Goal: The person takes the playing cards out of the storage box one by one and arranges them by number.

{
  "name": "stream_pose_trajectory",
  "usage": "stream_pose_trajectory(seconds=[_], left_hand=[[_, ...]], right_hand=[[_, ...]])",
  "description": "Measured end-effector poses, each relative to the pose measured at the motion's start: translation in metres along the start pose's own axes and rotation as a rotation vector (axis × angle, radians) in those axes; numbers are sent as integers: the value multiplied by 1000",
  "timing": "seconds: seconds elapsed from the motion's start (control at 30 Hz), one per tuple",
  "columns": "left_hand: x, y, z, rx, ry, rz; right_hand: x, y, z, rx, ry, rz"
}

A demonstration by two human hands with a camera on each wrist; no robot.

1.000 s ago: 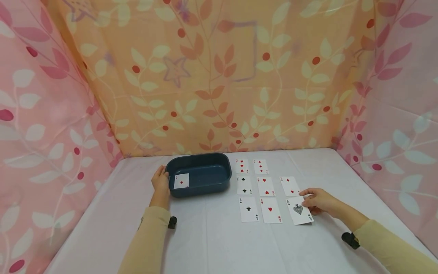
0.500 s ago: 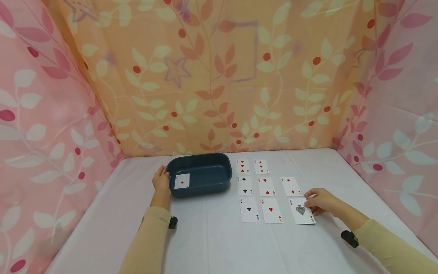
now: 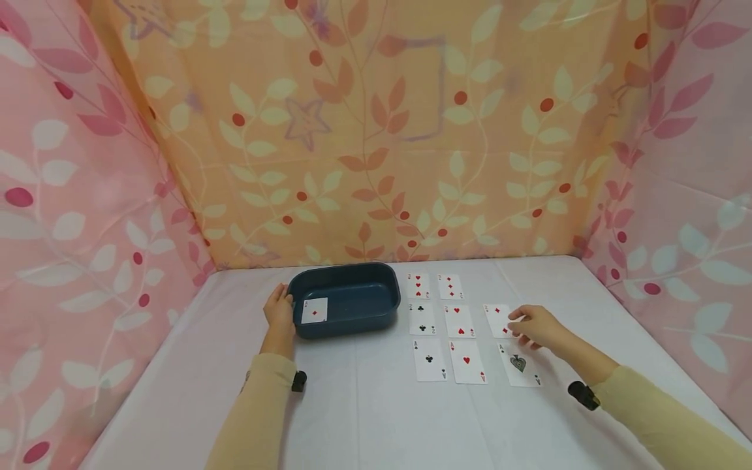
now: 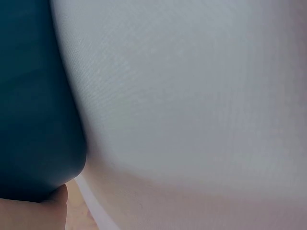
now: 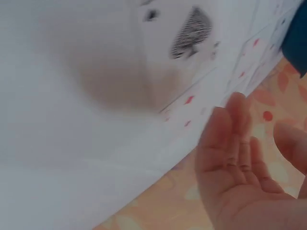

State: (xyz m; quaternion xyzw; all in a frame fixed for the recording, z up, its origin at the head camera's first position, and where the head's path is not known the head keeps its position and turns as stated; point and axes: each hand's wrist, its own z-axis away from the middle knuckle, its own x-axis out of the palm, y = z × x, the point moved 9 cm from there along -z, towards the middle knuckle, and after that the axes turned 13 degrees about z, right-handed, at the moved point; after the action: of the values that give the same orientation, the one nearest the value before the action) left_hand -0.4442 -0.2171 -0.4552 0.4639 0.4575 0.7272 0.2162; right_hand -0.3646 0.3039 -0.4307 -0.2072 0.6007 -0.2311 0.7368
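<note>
My left hand (image 3: pixel 279 309) grips the left end of a dark blue rectangular tray (image 3: pixel 376 322); the left wrist view shows a finger (image 4: pixel 33 213) against its wall. Inside the tray lies an ace of diamonds (image 3: pixel 309 316). Over at the right, my right hand (image 3: pixel 539 325) hovers above the table, fingers loosely bent and nothing held. It partly covers a two of diamonds (image 3: pixel 495 318). Nearer me, the ace of spades (image 3: pixel 518 373) lies face up, also seen in the right wrist view, slightly blurred.
Right of the tray, face-up cards lie in rows: a three of hearts (image 3: pixel 418 287), three of diamonds (image 3: pixel 450 287), two of clubs (image 3: pixel 422 318), two of hearts (image 3: pixel 459 321), ace of clubs (image 3: pixel 429 360) and ace of hearts (image 3: pixel 467 361). Patterned cloth walls (image 3: pixel 376 150) surround the white table (image 3: pixel 364 405).
My right hand has let go of the ace of spades, which now lies flat, and moved up and slightly left over the two of diamonds. My left hand stays on the tray.
</note>
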Motion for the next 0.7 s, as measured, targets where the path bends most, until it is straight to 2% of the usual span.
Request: stream_pose_trajectory(seconds=[0.27, 0.5, 0.7], left_hand=[[0, 2, 4, -7, 4, -29], [4, 2, 4, 2, 6, -24], [6, 0, 4, 7, -2, -35]], right_hand=[[20, -62, -19, -140, 8, -273], [33, -112, -35, -267, 54, -346], [46, -144, -49, -356, 66, -367]])
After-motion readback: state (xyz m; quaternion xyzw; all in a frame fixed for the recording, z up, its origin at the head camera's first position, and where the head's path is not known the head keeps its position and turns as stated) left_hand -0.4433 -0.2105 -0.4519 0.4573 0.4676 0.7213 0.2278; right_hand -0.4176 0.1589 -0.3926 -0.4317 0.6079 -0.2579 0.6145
